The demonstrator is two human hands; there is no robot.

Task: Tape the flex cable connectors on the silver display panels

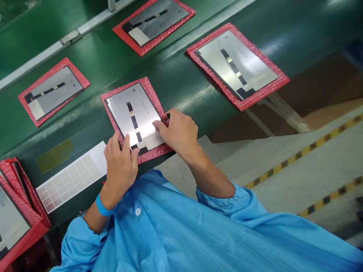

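Note:
A silver display panel (147,113) with a black flex cable strip (134,121) lies on a pink bubble-wrap sleeve (153,88) at the bench's near edge. My left hand (120,162) rests at the panel's near left corner, its fingers apart and the fingertips touching the edge. At the right edge is my right hand (181,132), thumb on the panel's face and the other fingers curled beside the edge. A small black thing shows by its index finger; I cannot tell what it is. Left of my left hand lies a white label sheet (72,177) with a grid of pale stickers.
More panels on pink sleeves lie on the green bench: a left panel (55,94), a far panel (159,20) and a right panel (238,64). A stack of sleeved panels (17,211) stands at lower left. Yellow-black tape (306,151) marks the floor.

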